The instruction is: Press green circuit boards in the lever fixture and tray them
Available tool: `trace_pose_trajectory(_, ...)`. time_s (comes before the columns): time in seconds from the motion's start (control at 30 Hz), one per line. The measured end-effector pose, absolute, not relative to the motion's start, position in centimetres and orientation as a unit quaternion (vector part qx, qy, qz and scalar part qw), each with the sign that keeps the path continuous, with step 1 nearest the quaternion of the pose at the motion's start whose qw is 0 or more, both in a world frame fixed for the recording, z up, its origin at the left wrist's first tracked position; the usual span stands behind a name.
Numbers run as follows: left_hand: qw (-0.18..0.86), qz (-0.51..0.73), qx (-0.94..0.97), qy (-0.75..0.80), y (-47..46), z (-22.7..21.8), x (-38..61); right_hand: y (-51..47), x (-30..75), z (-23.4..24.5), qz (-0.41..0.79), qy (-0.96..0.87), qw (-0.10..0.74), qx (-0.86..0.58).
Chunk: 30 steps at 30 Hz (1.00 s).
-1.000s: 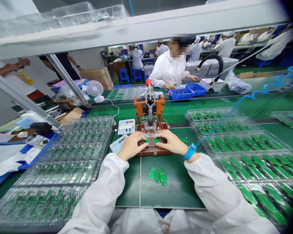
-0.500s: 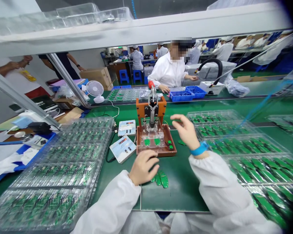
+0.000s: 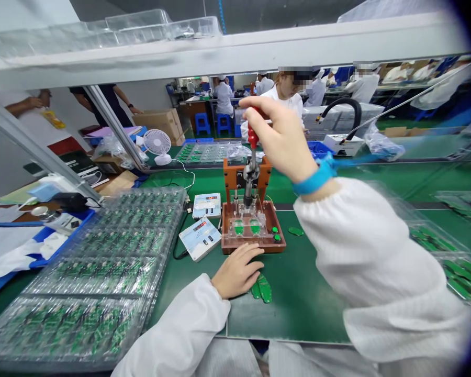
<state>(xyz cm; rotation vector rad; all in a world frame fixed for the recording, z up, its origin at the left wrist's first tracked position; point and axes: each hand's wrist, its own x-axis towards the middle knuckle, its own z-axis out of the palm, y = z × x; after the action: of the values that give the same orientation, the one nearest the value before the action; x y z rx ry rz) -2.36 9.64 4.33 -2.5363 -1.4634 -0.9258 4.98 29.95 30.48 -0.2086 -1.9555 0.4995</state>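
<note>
My right hand point(image 3: 283, 137) is raised at the top of the orange and brown test fixture point(image 3: 227, 180), its fingers curled over the red lever handle point(image 3: 253, 137) of the toggle clamp. A blue wrist strap point(image 3: 316, 175) circles that wrist. Two green circuit boards point(image 3: 255, 226) sit side by side under the fixture's clear plate. At the fixture's front edge lies my left hand point(image 3: 239, 269), palm down with fingers stretched out and holding nothing. Several loose green boards point(image 3: 264, 289) show partly from beneath its fingers. Another green board point(image 3: 296, 231) lies right of the fixture.
Stacked clear trays of boards point(image 3: 113, 241) fill the left side. More board trays point(image 3: 461, 272) stand at right, partly behind my sleeve. Two white meter boxes point(image 3: 199, 240) with red digits sit left of the fixture. A small fan point(image 3: 157, 142) and a co-worker point(image 3: 288, 91) are beyond.
My right hand has risen from beside the fixture onto the red handle, and the lever now stands tilted. My left hand has shifted slightly, staying by the fixture's front edge.
</note>
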Motion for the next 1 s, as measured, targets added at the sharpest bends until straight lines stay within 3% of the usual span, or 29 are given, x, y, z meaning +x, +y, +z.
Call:
trace_pose_trajectory(0.17, 0.036, -0.308, -0.823, -0.476, 9.8, 4.3, -2.3, 21.0, 9.1, 26.7, 0.109, -0.807, 0.574, -0.082)
trace_pose_trajectory(0.33, 0.015, -0.317, -0.820, -0.476, 9.9, 4.5, -2.2, 18.9, 9.8, 22.0, 0.128, -0.787, 0.591, -0.124)
trace_pose_trajectory(0.63, -0.004, -0.350, -0.810, -0.471, 10.0, 4.5, -1.9, 20.3, 8.6, 16.6, 0.151, -0.785, 0.596, -0.073)
trace_pose_trajectory(0.8, -0.118, -0.410, -0.775, -0.467, 9.7, 6.1, -2.2, 20.6, 7.8, 16.0, 0.182, -0.755, 0.628, -0.042)
trace_pose_trajectory(0.93, -0.282, -0.440, -0.700, -0.487, 9.3, 9.5, -5.4, 20.9, 8.1, 15.7, 0.209, -0.758, 0.617, -0.032)
trace_pose_trajectory(1.0, -0.310, -0.418, -0.662, -0.540, 9.6, 11.3, -8.3, 21.1, 8.3, 15.7, 0.216, -0.766, 0.605, -0.024)
